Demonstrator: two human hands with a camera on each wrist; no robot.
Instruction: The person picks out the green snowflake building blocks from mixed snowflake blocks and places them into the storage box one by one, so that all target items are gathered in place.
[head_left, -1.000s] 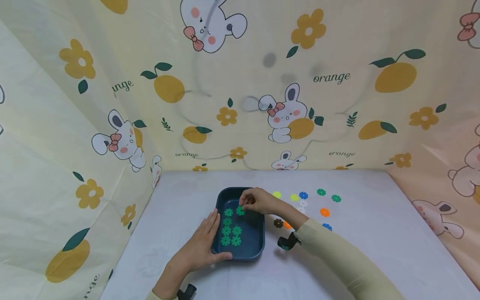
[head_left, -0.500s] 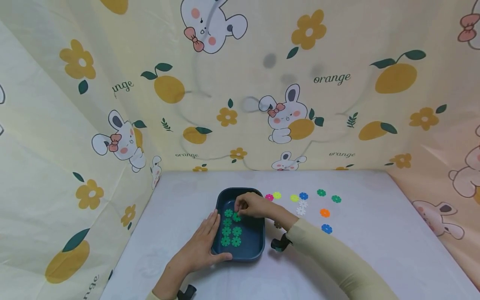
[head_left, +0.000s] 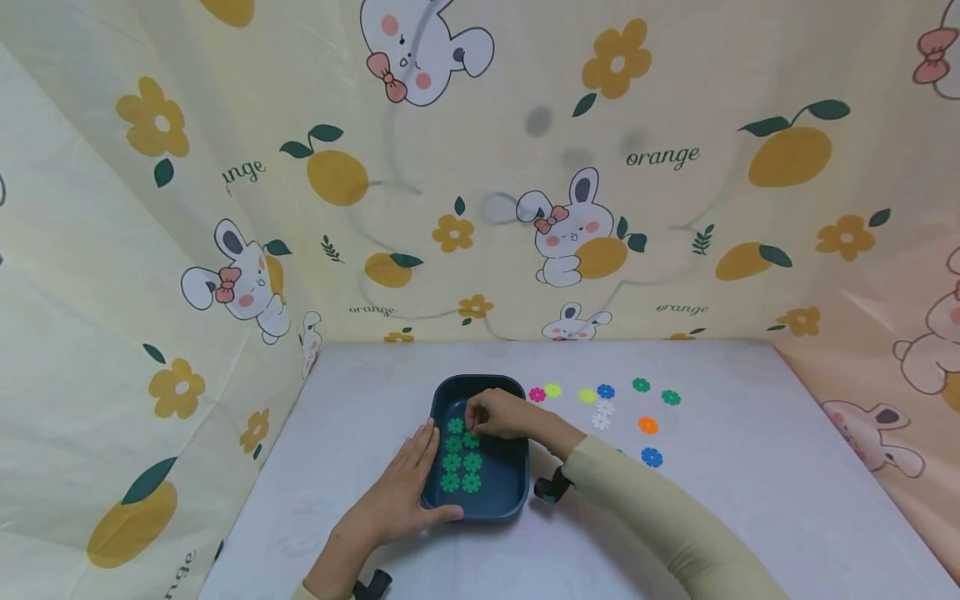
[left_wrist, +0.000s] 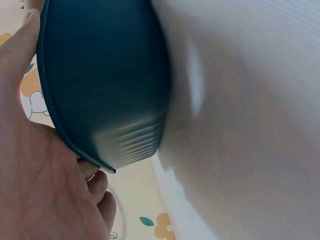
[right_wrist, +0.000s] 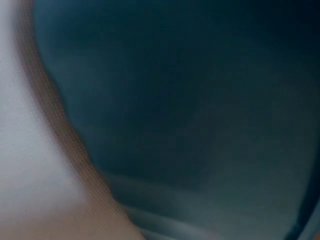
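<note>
"Where's the disc [head_left: 471, 440]?"
"Lower centre of the frame, in the tray [head_left: 501, 493]; the right hand [head_left: 501, 414] seems to pinch its upper edge."
"And the left hand [head_left: 401, 483]?"
"Fingers straight along the tray's left rim, thumb spread."
"Handling?"
"Light, stiff, perhaps slippery, I'd guess; take its notched edge."
"In the way?"
"Green discs [head_left: 452, 462] close by, left and below; loose discs [head_left: 648, 426] lie right of centre."

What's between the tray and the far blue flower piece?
From tray to blue piece: a pink piece, one yellow piece, a bare strip of table, then another yellow piece. Shows in the head view.
</note>
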